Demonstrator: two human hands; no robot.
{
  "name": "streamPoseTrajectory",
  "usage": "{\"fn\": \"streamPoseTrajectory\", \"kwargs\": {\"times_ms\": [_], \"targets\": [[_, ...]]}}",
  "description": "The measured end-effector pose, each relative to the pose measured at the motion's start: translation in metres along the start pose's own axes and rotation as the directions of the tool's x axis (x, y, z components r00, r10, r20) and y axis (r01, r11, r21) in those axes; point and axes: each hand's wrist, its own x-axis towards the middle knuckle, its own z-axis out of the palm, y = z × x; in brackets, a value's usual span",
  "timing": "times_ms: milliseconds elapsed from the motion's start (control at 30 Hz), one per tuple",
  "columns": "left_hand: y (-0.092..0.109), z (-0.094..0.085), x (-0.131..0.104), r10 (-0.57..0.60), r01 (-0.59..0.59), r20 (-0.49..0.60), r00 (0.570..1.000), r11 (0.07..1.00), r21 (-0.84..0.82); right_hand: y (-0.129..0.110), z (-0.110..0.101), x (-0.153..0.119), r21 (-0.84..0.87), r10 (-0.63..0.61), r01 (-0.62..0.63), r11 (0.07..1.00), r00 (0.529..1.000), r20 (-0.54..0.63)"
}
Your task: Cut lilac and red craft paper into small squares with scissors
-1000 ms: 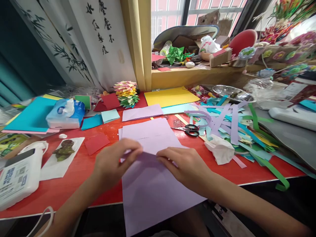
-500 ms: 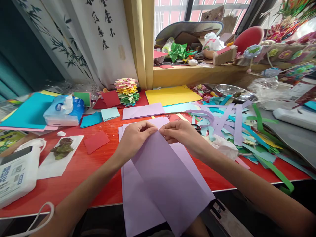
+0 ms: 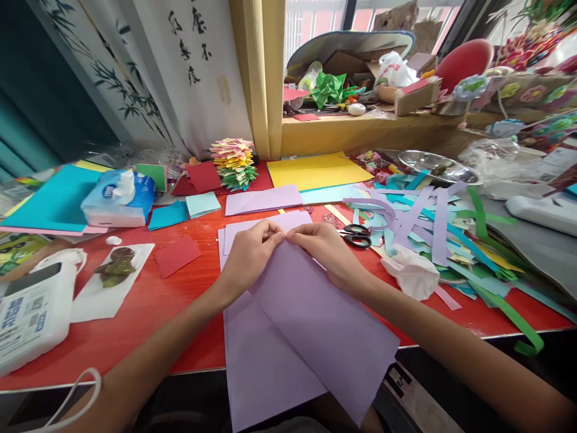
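My left hand [image 3: 255,248] and my right hand [image 3: 325,248] meet at the far corner of a purple paper sheet [image 3: 331,325]. Thumbs and fingers of both pinch that corner, fingertips almost touching. The sheet slants down toward me to the right, its near end past the table's front edge. Beneath it lie more purple sheets [image 3: 265,367], squared to the table and also overhanging the edge. Black-handled scissors [image 3: 358,236] rest just right of my right hand, their blades partly hidden behind it.
Paper strips [image 3: 439,228] and a crumpled tissue [image 3: 412,273] are heaped at the right. On the left are a tissue pack [image 3: 119,198], a red paper square [image 3: 178,255] and a white device [image 3: 36,319]. A folded-paper stack [image 3: 233,163] and yellow sheet [image 3: 318,171] lie at the back.
The held sheet's near end has swung slightly right and up, and its corner is pinched closer between both hands. The scissors, earlier mostly covered by my right hand, show more fully.
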Motion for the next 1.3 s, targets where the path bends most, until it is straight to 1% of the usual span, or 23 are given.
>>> {"fn": "streamPoseTrajectory", "kwargs": {"times_ms": [100,167,300,467,633,700,800,867,933,967,1033,1067,1133,1167,1200,1300], "targets": [[0.001,0.0,-0.001,0.037,-0.033,-0.072,0.997,0.998,0.058,0.005,0.0,-0.002,0.007,-0.018,0.018,1.0,1.0,0.017],[0.001,0.0,-0.001,0.06,-0.049,-0.124,0.99,0.995,0.092,0.01,-0.002,-0.003,0.035,-0.005,0.005,0.999,1.0,0.018],[0.001,-0.005,0.002,0.089,-0.066,-0.157,0.984,0.987,0.147,0.02,-0.01,-0.008,0.068,0.054,-0.054,0.996,0.999,0.006],[-0.006,-0.018,0.012,0.14,-0.08,-0.249,0.958,0.968,0.237,0.031,-0.022,-0.023,0.018,0.112,-0.112,0.994,0.994,0.002],[-0.01,-0.026,0.019,0.146,-0.054,-0.275,0.95,0.947,0.316,0.044,-0.035,-0.042,-0.039,0.113,-0.114,0.993,0.993,-0.032],[-0.012,-0.028,0.022,0.161,-0.058,-0.288,0.944,0.94,0.337,0.05,-0.041,-0.05,-0.03,0.131,-0.132,0.991,0.99,-0.045],[-0.019,-0.035,0.026,0.177,-0.052,-0.314,0.933,0.928,0.369,0.059,-0.056,-0.063,0.001,0.155,-0.155,0.988,0.988,-0.021],[-0.026,-0.043,0.031,0.192,-0.041,-0.365,0.911,0.923,0.383,0.063,-0.069,-0.072,-0.005,0.156,-0.157,0.988,0.988,-0.012],[-0.033,-0.051,0.036,0.187,-0.035,-0.422,0.887,0.938,0.344,0.064,-0.084,-0.08,-0.037,0.145,-0.147,0.988,0.988,-0.048],[-0.036,-0.054,0.038,0.162,-0.033,-0.423,0.892,0.955,0.296,0.062,-0.091,-0.082,-0.052,0.132,-0.137,0.989,0.988,-0.084],[-0.038,-0.055,0.039,0.086,-0.02,-0.358,0.93,0.983,0.184,0.053,-0.101,-0.08,-0.071,0.089,-0.102,0.992,0.982,-0.165],[-0.037,-0.053,0.038,0.049,-0.007,-0.308,0.95,0.991,0.137,0.047,-0.102,-0.077,-0.076,0.057,-0.073,0.994,0.979,-0.197],[-0.031,-0.043,0.034,0.004,0.012,-0.215,0.977,0.997,0.073,0.03,-0.096,-0.062,-0.083,-0.028,0.011,0.996,0.978,-0.209],[-0.028,-0.036,0.031,-0.004,0.013,-0.18,0.984,0.999,0.05,0.021,-0.089,-0.052,-0.086,-0.069,0.053,0.995,0.978,-0.198],[-0.024,-0.029,0.027,-0.001,0.005,-0.138,0.99,1.0,0.026,0.013,-0.08,-0.04,-0.089,-0.09,0.076,0.993,0.982,-0.164],[-0.015,-0.012,0.016,0.019,-0.02,-0.059,0.998,0.999,-0.027,-0.005,-0.044,-0.003,-0.077,-0.102,0.104,0.992,0.994,0.035]]}}
